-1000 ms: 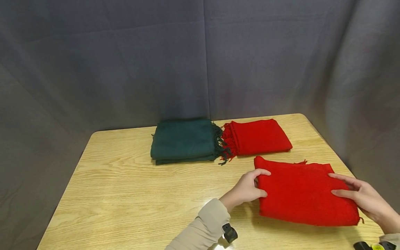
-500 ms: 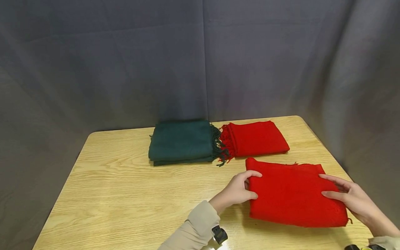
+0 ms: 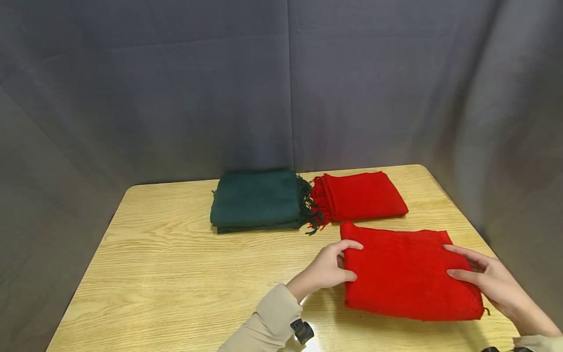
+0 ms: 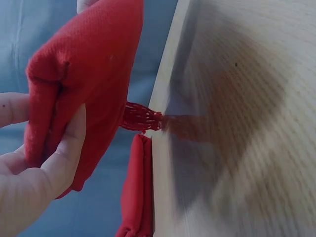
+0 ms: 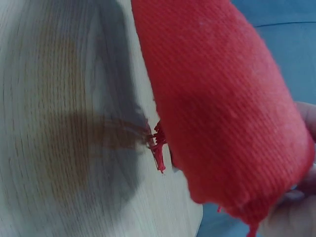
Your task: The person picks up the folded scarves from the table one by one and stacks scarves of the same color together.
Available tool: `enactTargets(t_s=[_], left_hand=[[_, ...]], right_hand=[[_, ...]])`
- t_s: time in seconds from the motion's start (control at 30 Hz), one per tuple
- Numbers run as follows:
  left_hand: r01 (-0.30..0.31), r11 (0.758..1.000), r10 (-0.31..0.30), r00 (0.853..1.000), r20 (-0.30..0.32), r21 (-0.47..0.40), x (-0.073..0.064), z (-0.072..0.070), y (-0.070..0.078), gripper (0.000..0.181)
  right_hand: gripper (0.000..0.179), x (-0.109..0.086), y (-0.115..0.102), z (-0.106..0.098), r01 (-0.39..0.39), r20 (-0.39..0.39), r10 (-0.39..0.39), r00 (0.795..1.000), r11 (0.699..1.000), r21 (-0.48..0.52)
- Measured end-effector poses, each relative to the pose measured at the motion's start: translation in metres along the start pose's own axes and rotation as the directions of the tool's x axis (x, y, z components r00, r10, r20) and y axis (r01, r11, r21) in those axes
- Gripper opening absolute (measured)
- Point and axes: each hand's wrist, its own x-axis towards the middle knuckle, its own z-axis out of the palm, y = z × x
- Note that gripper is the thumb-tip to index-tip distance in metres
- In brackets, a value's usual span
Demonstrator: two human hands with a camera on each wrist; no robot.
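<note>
A folded red scarf point(image 3: 409, 274) is held between both hands, raised above the table at the right front. My left hand point(image 3: 326, 266) grips its left end, thumb and forefinger on the upper face. In the left wrist view, fingers point(image 4: 69, 143) wrap round the layered folds of that end. My right hand point(image 3: 494, 281) holds the opposite end, its thumb on top and other fingers partly hidden. Red fringe point(image 4: 140, 117) hangs from the scarf's underside down to the tabletop, and shows in the right wrist view as well.
On the wooden table point(image 3: 176, 274), a folded dark green scarf point(image 3: 257, 199) lies at the back middle. Beside it is a second folded red scarf point(image 3: 365, 195), their fringes meeting. A grey curtain point(image 3: 220, 88) hangs behind the table and along its sides.
Both hands have shifted a little to the left, carrying the held red scarf with them. The two scarves at the back stay where they lie.
</note>
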Motion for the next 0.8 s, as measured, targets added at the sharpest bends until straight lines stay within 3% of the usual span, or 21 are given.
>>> enactTargets(t_s=[0.17,0.47,0.8], left_hand=[[-0.014,1.000,0.014,1.000,0.000,-0.017,-0.004,-0.005,-0.002,0.054],[-0.017,1.000,0.017,1.000,0.014,-0.025,-0.011,-0.011,-0.002,0.053],[0.015,0.998,-0.014,1.000,0.008,-0.059,-0.019,-0.016,-0.002,0.053]], right_hand=[[0.049,0.000,-0.002,0.005,0.016,-0.017,-0.017,1.000,0.998,-0.064],[0.050,0.002,-0.003,0.012,0.030,0.001,-0.030,1.000,0.999,-0.013],[0.050,0.004,-0.003,0.021,0.100,0.010,-0.099,0.995,0.993,-0.059]])
